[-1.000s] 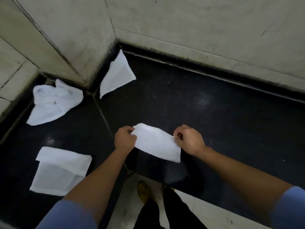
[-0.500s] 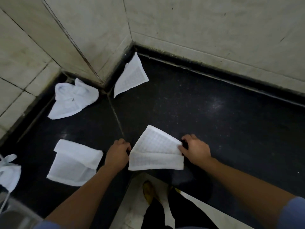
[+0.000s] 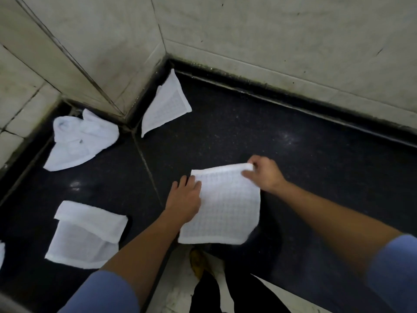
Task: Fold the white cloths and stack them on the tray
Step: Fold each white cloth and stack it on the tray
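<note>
A white checked cloth (image 3: 228,206) lies spread on the black counter (image 3: 316,168), its near edge hanging past the counter's front. My left hand (image 3: 185,197) rests flat on its left edge with fingers apart. My right hand (image 3: 265,173) pinches the far right corner between thumb and fingers. A half-folded cloth (image 3: 86,233) lies at the left front. A crumpled cloth (image 3: 81,141) sits at the back left. Another cloth (image 3: 167,107) leans in the wall corner. No tray is in view.
Pale tiled walls (image 3: 270,41) close the counter at the back and left. A grout seam (image 3: 146,163) runs across the black surface. Below the front edge are a light floor, a yellow shoe (image 3: 198,263) and dark trousers. A sliver of white cloth (image 3: 1,254) shows at the left edge.
The cloth was held up between both hands, then laid down and opened out flat. My left hand went from gripping to pressing flat; my right hand carried the corner away from me.
</note>
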The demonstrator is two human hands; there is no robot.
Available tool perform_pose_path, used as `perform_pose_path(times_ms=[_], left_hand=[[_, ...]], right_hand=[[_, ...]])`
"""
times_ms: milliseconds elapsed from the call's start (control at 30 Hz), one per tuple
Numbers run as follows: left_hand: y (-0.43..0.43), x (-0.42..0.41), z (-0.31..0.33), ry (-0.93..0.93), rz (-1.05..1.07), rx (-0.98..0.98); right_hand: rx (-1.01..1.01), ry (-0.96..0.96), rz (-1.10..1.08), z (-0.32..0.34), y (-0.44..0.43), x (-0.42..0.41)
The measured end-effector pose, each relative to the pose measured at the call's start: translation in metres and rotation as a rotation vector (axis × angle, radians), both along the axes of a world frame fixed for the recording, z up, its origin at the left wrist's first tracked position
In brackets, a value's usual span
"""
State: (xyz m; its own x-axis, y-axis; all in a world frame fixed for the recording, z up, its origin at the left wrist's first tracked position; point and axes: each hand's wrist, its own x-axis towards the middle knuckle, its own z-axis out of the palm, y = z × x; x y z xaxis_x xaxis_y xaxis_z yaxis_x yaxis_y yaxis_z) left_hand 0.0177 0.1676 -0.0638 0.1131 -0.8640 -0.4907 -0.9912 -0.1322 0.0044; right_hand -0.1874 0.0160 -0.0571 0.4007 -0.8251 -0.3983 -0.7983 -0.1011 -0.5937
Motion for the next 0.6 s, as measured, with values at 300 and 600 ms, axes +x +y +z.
perform_pose_path(times_ms=[300, 600], left_hand=[[-0.001, -0.002, 0.005, -0.003, 0.117, -0.098], [0.061, -0.046, -0.001, 0.31, -0.083, -0.073]], right_hand=[[-0.397, 0.201, 0.286, 0.004, 0.002, -0.013], [-0.269, 0.444, 0.839, -0.007, 0.119, -0.056]])
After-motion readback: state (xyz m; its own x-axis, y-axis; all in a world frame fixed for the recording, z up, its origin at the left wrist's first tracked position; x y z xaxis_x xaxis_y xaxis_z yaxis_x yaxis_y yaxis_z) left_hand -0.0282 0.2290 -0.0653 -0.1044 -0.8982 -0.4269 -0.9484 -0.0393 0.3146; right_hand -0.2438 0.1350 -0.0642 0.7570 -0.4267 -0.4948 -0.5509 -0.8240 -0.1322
